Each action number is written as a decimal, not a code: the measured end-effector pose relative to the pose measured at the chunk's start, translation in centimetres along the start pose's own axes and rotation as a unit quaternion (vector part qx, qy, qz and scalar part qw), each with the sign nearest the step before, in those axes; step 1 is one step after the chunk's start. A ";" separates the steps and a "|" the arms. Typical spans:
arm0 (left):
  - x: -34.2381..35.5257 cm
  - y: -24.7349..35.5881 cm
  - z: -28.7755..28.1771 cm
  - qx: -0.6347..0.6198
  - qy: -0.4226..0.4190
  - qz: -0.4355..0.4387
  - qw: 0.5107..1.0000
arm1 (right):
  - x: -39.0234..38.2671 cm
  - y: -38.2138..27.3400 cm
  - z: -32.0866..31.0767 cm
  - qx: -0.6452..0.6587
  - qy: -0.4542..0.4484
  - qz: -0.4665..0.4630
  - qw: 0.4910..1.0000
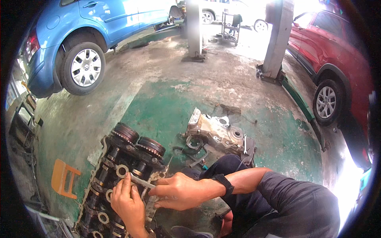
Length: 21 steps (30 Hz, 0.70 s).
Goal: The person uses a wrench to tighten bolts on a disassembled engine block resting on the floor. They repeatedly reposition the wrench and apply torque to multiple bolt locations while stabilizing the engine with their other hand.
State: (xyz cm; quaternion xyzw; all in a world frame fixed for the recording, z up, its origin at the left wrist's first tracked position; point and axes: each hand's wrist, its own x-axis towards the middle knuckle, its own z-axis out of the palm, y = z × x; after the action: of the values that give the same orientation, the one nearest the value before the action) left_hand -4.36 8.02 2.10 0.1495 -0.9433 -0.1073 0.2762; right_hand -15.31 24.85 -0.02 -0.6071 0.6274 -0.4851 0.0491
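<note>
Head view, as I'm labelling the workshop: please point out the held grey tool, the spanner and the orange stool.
Grey tool [142, 181], head view: middle of its shaft.
Spanner [245, 145], head view: middle of its shank.
Orange stool [59, 177], head view: its flat panel.

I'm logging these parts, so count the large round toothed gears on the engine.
2 visible: the left gear sits at the far end of the engine; the right gear is beside it, slightly nearer. Others may be hidden from this angle.
</note>
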 end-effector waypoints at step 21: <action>0.3 0.4 -0.2 -0.016 0.007 -0.008 1.000 | 0.2 0.0 1.5 0.024 0.059 -0.003 0.998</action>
State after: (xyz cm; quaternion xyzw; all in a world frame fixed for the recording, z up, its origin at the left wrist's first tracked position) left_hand -4.55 8.27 2.55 0.1530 -0.9386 -0.1232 0.2838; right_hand -14.36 23.83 -0.69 -0.5780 0.6154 -0.5353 0.0247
